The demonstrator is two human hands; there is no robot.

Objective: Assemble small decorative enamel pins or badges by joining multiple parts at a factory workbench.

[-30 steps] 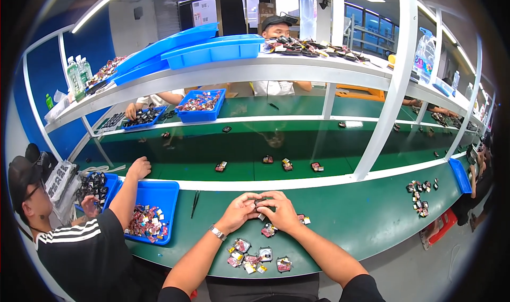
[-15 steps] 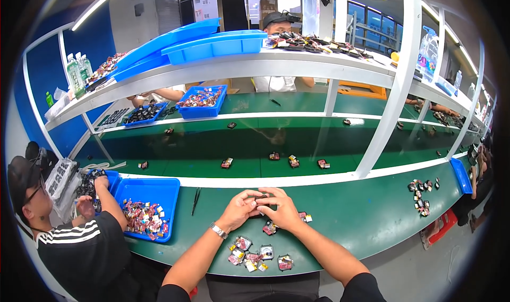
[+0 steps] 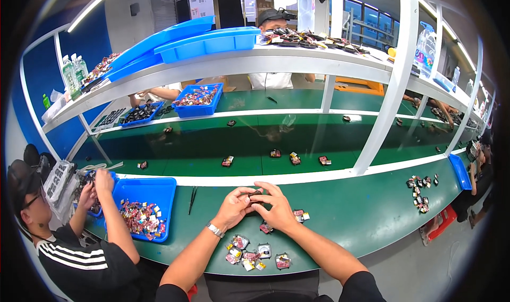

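Between my left hand [image 3: 234,208] and my right hand [image 3: 275,205] is a small black casing [image 3: 256,193], mostly covered by my fingers. Both hands are closed on it, held just above the green bench [image 3: 340,217]. Under my right wrist lies a small assembly with a red board [image 3: 266,227], and another assembly [image 3: 300,215] sits just right of it. Closer to me, several open casings with red boards and yellow-and-white parts form a loose cluster [image 3: 250,256]. A pair of dark tweezers [image 3: 192,200] rests left of my left hand.
A blue tray [image 3: 171,184] of small red-and-white parts stands at left, beside a seated co-worker [image 3: 85,249] handling small black parts. Spaced assemblies [image 3: 295,158] lie along the green strip beyond the white rail [image 3: 297,178]. A white shelf [image 3: 223,61] with blue trays spans overhead.
My hands still hold the black casing, with the right fingers slightly shifted. The view has moved a little. At left, the co-worker's hands have come together, raised above the black parts.
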